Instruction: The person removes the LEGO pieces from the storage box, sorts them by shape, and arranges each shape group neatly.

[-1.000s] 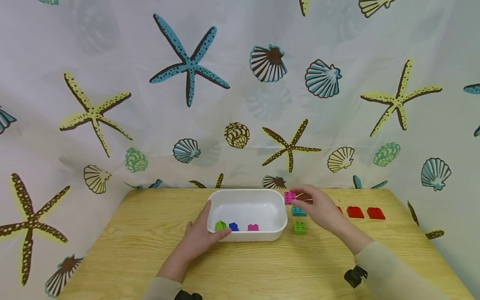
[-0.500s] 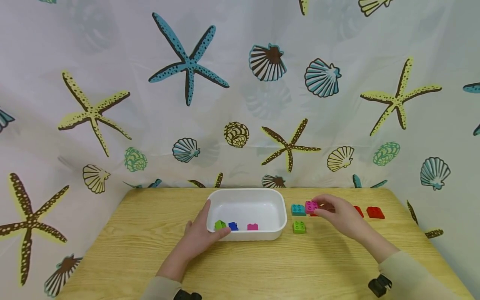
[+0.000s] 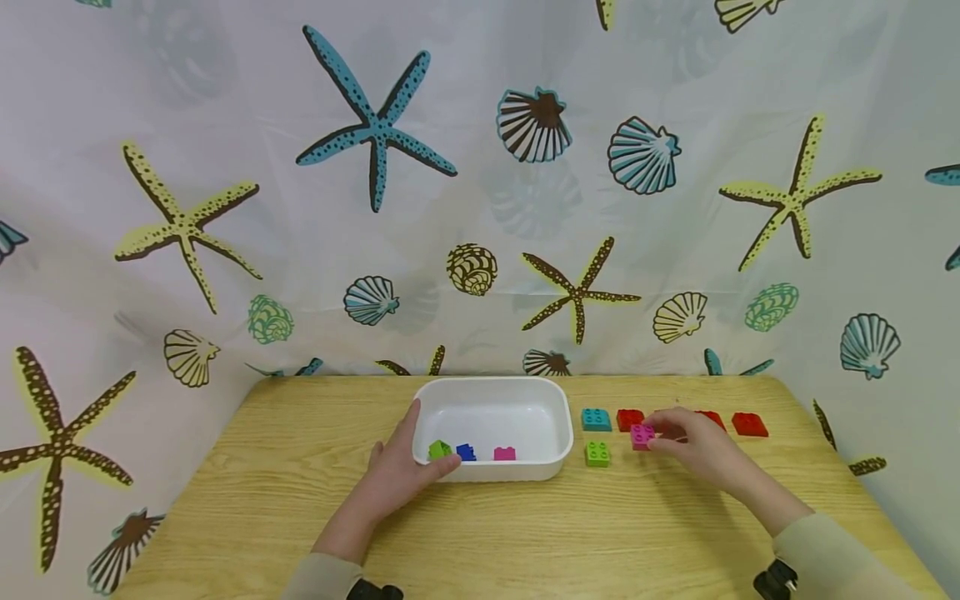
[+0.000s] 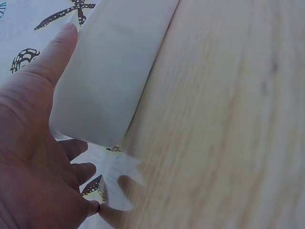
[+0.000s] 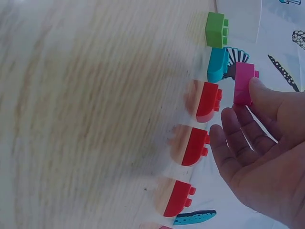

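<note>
pink brick pinched by right hand; left hand touching box

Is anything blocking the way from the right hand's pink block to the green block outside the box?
Nothing visible: in the head view, only bare table shows between the pink block and green block; the turquoise block sits behind.

Pink brick travels rightward in the right grip.
Beside the white box a second ago, it now appears farther forward, in front of the leftmost red brick, which comes into sight.
</note>
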`<state>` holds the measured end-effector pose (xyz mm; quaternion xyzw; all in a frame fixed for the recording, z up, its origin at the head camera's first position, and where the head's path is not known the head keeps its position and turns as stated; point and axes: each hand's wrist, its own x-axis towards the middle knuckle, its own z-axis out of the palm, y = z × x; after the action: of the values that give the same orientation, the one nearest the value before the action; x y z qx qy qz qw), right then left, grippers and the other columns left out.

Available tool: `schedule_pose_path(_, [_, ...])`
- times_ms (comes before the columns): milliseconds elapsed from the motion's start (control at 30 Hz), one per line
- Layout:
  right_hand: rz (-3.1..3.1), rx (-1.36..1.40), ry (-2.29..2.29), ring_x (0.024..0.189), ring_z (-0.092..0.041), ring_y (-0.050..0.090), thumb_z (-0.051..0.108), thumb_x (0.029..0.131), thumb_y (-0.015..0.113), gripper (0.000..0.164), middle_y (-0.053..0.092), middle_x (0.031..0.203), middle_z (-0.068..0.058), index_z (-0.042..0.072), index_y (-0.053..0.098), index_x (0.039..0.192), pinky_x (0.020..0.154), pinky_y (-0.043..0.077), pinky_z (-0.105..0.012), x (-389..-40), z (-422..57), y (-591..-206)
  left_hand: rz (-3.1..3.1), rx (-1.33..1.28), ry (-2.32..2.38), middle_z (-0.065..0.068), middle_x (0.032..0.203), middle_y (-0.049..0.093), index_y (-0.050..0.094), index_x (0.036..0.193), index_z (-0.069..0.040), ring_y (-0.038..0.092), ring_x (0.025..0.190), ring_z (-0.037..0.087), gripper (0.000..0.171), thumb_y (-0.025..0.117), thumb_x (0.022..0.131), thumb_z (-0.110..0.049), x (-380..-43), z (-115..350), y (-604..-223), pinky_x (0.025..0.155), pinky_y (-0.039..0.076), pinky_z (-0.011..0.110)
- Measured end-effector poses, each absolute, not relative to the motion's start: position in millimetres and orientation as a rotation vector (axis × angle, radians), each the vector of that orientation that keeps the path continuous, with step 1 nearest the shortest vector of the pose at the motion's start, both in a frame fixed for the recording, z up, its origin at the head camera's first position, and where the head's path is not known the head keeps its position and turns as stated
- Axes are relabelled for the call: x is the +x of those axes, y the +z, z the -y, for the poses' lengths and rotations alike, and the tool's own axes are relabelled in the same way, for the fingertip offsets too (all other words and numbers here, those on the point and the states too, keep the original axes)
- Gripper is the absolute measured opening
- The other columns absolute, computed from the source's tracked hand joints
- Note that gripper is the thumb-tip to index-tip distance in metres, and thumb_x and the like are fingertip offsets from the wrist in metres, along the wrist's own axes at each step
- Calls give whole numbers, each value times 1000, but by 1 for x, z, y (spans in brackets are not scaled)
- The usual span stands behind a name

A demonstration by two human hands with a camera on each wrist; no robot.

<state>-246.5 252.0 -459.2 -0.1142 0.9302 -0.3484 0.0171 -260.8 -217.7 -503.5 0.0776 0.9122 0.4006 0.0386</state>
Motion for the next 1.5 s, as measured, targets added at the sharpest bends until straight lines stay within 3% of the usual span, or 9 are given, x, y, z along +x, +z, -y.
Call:
schedule_pose_path(367, [-2842,-335,-1067,103,-23,68,19,104,80,28,74,120,-5,8,77,129,91,61,-41,-250,-256,-468,-2792,241,1237,24,182,17,3,177,-4,21,165,49,128,83,95,-61,-261,218,-503,125,-9,79])
schedule_pose_path(767, [-2799,-298,-1034,105,-24,69,18,103,81,27,75,121,-4,9,78,128,98,61,-49,-253,-253,-481,-2783,232,1242,24,182,16,3,177,-4,20,165,49,127,83,95,-59,-260,218,-502,124,-9,79])
schedule_pose_path(1167, [-2794,-290,-991,102,-22,64,19,102,82,28,74,115,-1,10,77,128,96,58,-46,-255,-252,-483,-2799,257,1233,24,181,18,3,176,-3,24,164,49,125,82,97,-57,-259,218,-501,125,-7,80])
schedule_pose_path(1500, [-2824,-341,-1031,107,-25,67,19,100,84,38,74,125,-8,5,74,134,96,60,-48,-254,-249,-471,-2799,268,1246,25,181,18,3,176,-1,23,165,49,125,83,97,-55,-261,218,-502,124,-8,80])
